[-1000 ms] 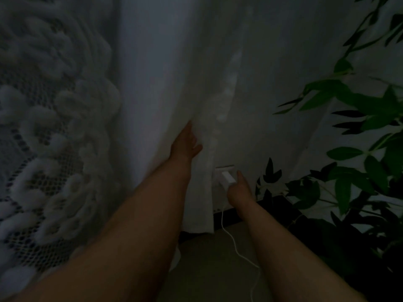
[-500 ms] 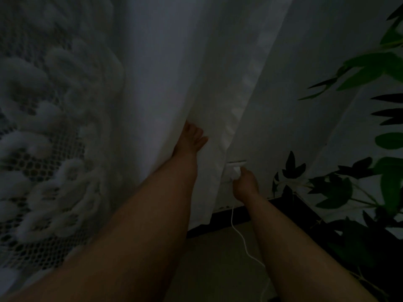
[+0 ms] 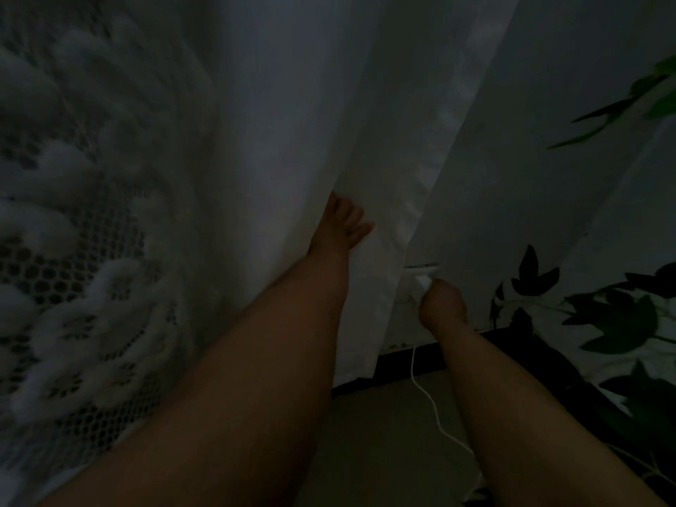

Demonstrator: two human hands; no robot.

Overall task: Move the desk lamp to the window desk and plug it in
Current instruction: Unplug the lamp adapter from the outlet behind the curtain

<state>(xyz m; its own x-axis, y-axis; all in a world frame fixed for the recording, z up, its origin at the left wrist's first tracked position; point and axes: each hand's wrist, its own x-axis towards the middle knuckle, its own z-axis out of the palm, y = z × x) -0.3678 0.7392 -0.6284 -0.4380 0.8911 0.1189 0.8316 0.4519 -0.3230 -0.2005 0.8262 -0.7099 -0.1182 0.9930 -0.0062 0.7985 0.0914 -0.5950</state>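
The scene is dim. My right hand (image 3: 443,305) is closed around the lamp's white plug (image 3: 424,280), holding it against a white wall socket (image 3: 420,268) low on the wall. A thin white cord (image 3: 429,397) runs from the plug down across the floor and behind my right forearm. My left hand (image 3: 342,225) presses a white curtain (image 3: 384,177) aside to the left, fingers spread flat on the fabric, so the socket shows at the curtain's edge. The lamp itself is out of view.
A lace curtain (image 3: 73,287) with thick woven patterns hangs at the left. A leafy green plant (image 3: 614,323) fills the right side, close to my right arm. A dark skirting board (image 3: 409,364) runs along the wall above a tan floor (image 3: 380,433).
My view has moved closer and shifted left. My right hand has pushed the plug up against the socket, and its fingers now cover most of the plug. My left hand keeps the curtain held aside.
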